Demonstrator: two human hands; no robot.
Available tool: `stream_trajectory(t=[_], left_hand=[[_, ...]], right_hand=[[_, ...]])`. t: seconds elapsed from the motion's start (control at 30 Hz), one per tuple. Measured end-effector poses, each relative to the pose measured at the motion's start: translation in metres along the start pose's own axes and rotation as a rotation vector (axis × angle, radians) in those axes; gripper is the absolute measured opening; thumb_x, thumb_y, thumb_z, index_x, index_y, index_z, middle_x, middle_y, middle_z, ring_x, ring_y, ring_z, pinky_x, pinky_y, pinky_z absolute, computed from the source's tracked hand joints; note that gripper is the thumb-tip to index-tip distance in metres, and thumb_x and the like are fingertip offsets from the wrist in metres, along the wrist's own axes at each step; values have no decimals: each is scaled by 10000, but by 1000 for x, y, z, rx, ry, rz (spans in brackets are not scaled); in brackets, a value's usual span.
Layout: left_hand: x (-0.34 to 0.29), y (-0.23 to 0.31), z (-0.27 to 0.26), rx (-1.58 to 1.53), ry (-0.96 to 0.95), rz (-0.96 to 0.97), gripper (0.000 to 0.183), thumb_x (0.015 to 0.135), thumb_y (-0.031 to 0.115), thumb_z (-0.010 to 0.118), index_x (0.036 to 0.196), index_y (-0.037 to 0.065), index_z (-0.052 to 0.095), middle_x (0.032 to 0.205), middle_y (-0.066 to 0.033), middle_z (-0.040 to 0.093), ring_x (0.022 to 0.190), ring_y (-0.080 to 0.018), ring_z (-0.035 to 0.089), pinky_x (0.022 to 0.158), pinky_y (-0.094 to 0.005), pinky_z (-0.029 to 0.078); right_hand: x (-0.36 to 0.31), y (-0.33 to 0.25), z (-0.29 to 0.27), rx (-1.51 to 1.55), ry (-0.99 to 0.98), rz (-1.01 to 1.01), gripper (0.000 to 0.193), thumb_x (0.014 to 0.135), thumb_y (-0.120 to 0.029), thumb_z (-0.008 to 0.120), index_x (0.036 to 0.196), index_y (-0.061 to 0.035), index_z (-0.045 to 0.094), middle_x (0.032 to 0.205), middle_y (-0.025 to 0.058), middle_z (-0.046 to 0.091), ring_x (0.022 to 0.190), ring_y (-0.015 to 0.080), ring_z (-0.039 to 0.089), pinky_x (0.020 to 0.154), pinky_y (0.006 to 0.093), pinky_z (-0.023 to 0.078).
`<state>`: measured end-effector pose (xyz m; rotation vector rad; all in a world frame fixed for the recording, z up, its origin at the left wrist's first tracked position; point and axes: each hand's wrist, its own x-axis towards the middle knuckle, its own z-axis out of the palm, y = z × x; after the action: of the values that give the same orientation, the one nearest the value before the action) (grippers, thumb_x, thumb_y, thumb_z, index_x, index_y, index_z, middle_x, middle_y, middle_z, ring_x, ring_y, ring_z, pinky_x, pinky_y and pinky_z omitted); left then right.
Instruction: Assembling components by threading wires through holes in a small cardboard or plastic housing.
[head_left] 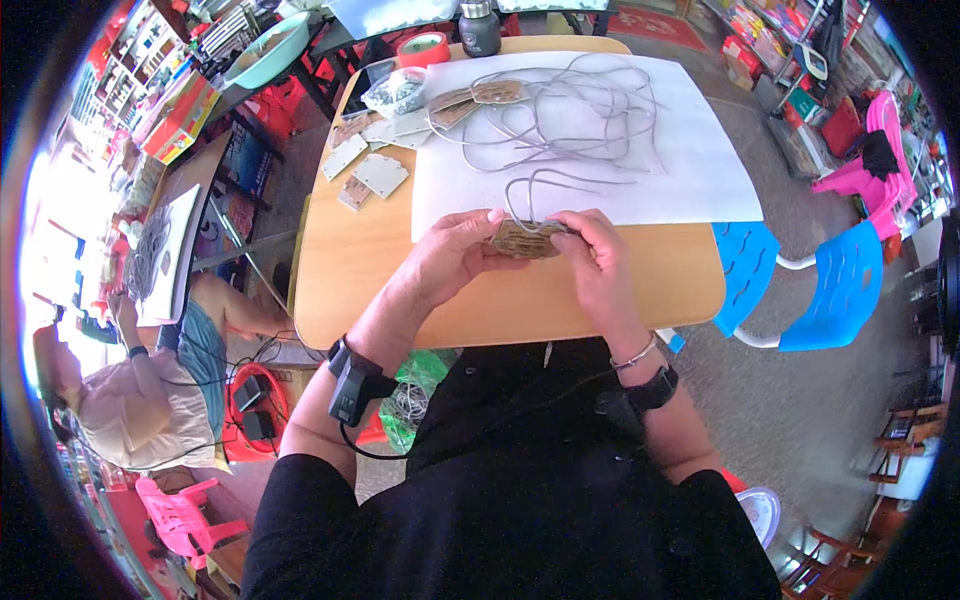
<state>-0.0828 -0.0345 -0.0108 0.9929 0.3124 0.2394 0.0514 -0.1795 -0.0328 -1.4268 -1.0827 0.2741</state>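
Note:
Over the near part of the table, both my hands hold a small flat brown piece (524, 241) with a patterned face. Fingers of my left hand (455, 255) wrap its left end, the thumb along the upper edge. At its right end, my right hand (597, 262) pinches with thumb and fingers. A grey cord (517, 205) rises from the piece in a loop, and its loose ends lie on the white sheet (690, 150). Beyond sits a tangle of grey cord (560, 110), joined by similar brown pieces (497, 92). Whether the cord is fixed to the held piece is hidden.
Several cream flat pieces (381, 175) lie at the table's left, beside a clear bag (396, 92), red tape roll (423, 48) and dark bottle (480, 28). Blue chairs (832, 290) stand right. Another person (140, 400) sits left. A green bag (412, 400) hangs below the table.

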Motion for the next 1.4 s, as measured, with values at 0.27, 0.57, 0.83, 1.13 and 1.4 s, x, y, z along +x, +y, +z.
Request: stream_trajectory(t=[0.27, 0.57, 0.83, 1.13, 1.4], left_hand=[[-4, -2, -9, 12, -107, 13, 486, 948, 332, 488, 1150, -109, 515, 1115, -222, 601, 999, -347, 620, 871, -437, 518], [-6, -9, -8, 4, -22, -8, 382, 984, 269, 413, 1160, -63, 486, 1068, -209, 612, 943, -335, 642, 770, -419, 563], [-11, -9, -9, 80, -154, 41, 269, 942, 99, 408, 1142, -57, 497, 1049, -172, 610, 949, -274, 636, 804, -383, 558], [-7, -13, -14, 71, -293, -39, 277, 884, 116, 544, 1049, -101, 594, 1046, -170, 627, 981, -224, 622, 917, -330, 504], [-9, -12, -10, 8, -225, -50, 313, 906, 173, 559, 1069, -92, 600, 1041, -167, 636, 936, -223, 637, 866, -326, 531]], right_hand=[[4, 2, 0, 26, 3, -24, 199, 839, 25, 574, 1032, 5, 618, 852, 64, 564, 775, 152, 541, 701, 258, 434], [0, -10, 2, -137, -47, -49, 205, 848, 9, 570, 1046, -6, 622, 861, 66, 567, 779, 163, 557, 701, 269, 453], [-6, -14, -8, -181, -64, -116, 245, 817, 10, 610, 1056, -37, 643, 864, 66, 575, 783, 186, 558, 685, 281, 456], [-13, -35, -8, -517, -70, -410, 206, 789, -20, 633, 982, -64, 688, 851, 56, 586, 745, 227, 524, 652, 319, 437], [-11, -46, -3, -325, -4, -148, 318, 793, -116, 678, 1100, -63, 616, 1048, 101, 541, 889, 243, 519, 714, 328, 441]])
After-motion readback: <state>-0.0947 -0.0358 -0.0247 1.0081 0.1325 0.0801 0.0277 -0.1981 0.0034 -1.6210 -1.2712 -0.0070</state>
